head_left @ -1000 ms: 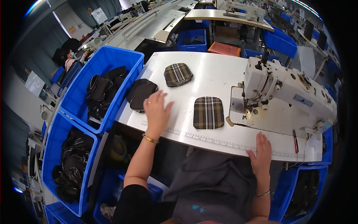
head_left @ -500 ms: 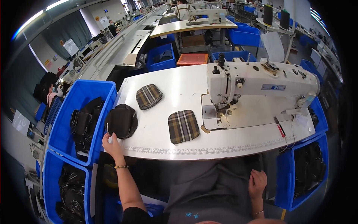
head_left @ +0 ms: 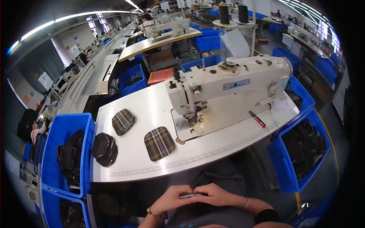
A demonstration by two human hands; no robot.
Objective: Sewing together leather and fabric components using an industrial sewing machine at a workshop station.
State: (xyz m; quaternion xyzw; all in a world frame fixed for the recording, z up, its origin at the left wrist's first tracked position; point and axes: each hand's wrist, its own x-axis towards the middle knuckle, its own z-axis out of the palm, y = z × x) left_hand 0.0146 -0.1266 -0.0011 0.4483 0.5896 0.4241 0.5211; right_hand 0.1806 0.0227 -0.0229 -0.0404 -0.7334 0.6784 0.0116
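Observation:
Close to my body, just off the table's front edge, my left hand [head_left: 173,198] and my right hand [head_left: 216,195] meet, fingers curled inward. Between them shows a thin silver ridged strip [head_left: 190,196], gripped from both sides; whatever it may belong to is hidden by the fingers. On the white sewing table [head_left: 129,163] lie a single plaid fabric panel [head_left: 159,143] and, farther back, a small stack of plaid panels [head_left: 123,122]. A pile of black pouch-like pieces [head_left: 105,149] rests at the table's left edge.
A white sewing machine [head_left: 228,85] takes up the table's right side, with red-handled snips [head_left: 257,119] in front of it. Blue bins of black pieces flank the table, one at left [head_left: 89,152] and one at right [head_left: 294,178]. Thread cones [head_left: 224,15] stand behind.
My left hand has left the black pile and come down to my lap. My right hand has moved inward to meet it, and a silver strip now shows between them. The view has swung right.

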